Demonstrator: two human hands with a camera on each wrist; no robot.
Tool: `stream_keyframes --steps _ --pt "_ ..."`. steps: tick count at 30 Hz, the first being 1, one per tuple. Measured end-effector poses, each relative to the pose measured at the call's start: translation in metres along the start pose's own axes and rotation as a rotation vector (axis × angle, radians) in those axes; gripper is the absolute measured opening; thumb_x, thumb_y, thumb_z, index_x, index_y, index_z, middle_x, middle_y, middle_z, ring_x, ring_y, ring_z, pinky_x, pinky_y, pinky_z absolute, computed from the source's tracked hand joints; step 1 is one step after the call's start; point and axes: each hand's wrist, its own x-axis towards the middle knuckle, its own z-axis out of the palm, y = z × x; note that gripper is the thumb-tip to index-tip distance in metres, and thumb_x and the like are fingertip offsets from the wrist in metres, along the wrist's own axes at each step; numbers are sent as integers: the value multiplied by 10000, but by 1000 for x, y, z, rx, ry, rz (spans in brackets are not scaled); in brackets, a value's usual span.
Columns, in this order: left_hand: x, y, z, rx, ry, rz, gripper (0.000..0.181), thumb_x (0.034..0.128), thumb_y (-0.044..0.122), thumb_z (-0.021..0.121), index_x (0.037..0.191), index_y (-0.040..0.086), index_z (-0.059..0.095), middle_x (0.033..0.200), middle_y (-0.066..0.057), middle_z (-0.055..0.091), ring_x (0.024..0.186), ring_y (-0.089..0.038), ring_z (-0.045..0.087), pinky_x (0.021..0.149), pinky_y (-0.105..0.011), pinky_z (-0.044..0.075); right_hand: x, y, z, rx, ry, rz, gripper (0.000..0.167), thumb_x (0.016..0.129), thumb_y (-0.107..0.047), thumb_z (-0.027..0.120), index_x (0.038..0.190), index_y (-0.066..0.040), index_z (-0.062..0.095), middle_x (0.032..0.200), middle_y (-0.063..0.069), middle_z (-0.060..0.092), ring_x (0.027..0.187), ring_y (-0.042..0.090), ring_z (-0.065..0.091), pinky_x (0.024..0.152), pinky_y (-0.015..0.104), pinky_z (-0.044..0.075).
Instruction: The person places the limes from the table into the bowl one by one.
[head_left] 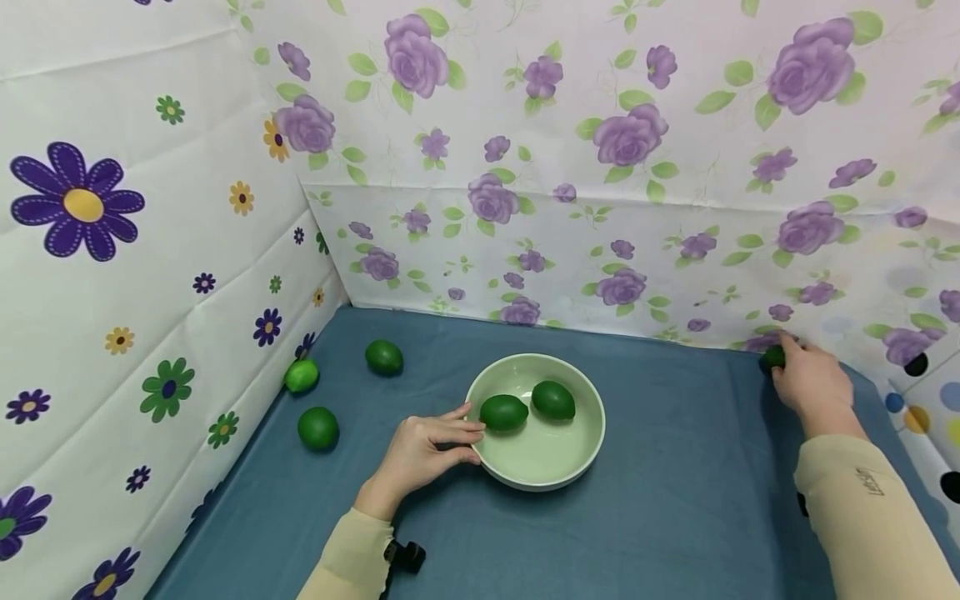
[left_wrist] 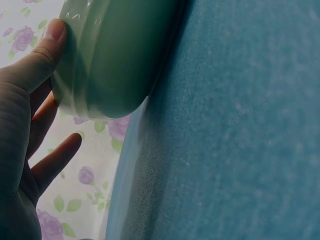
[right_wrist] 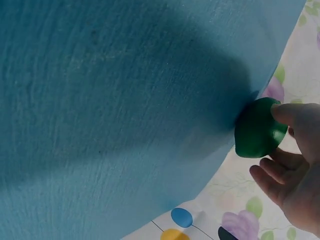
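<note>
A pale green bowl (head_left: 540,467) stands on the blue cloth with two dark green limes, a left one (head_left: 504,413) and a right one (head_left: 553,401), lying inside. My left hand (head_left: 427,450) grips its left rim. In the left wrist view the thumb (left_wrist: 47,45) presses the bowl's outer side (left_wrist: 115,60), and one finger sticks out apart from it. Far to the right, by the back wall, my right hand (head_left: 813,379) holds another lime (right_wrist: 260,127) between thumb and fingers. That lime is close to the cloth; whether it touches the cloth I cannot tell.
Left of the bowl lie three more green fruits: a dark one (head_left: 384,357) at the back, a brighter one (head_left: 302,376) against the left wall, and one nearer (head_left: 318,428). Flower-patterned sheets (head_left: 540,250) rise as walls around the blue cloth (head_left: 675,500).
</note>
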Motion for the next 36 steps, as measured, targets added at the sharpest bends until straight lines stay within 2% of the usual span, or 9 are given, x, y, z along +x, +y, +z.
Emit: stream_keyframes --steps 5,9,14,24,29,36 --pt "-1 -1 0 6 -1 -5 330 796 210 943 1089 76 869 1166 23 799 1268 -372 677 994 -243 570 -1 0 -2 12 3 44 622 1073 -220 634 1522 121 372 1348 510 354 1170 699 454 793 750 505" --pt "-1 0 0 10 -3 -12 335 794 216 945 1090 79 869 1166 29 799 1274 -361 675 993 -238 568 1 1 -2 41 -28 38 680 1060 -261 663 1510 146 356 1364 516 327 1172 701 450 814 757 493" --pt "0 1 -1 9 -4 -15 332 799 220 942 1092 81 869 1164 22 799 1278 -356 673 990 -236 569 3 4 0 65 -69 27 682 1036 -224 688 1470 170 339 1329 509 424 1119 695 504 838 763 490" --pt "-1 0 -1 17 0 -3 338 797 233 941 1095 89 870 1171 35 798 1281 -341 675 968 -284 596 -2 3 -2 66 -66 47 708 1028 -240 724 1496 127 341 1301 506 449 1066 690 526 787 734 501" --pt "0 0 -1 20 -1 -3 339 800 236 939 1097 88 870 1171 32 798 1274 -357 675 967 -291 598 -5 3 -2 55 -72 43 751 1040 -245 704 1587 87 311 1372 515 423 1109 714 501 817 757 499" --pt "0 0 -1 17 -8 -19 339 800 239 938 1099 95 870 1180 48 794 1287 -347 669 980 -283 589 -4 5 2 44 -84 34 789 1046 -219 690 1622 89 248 1399 516 400 1138 713 490 838 760 496"
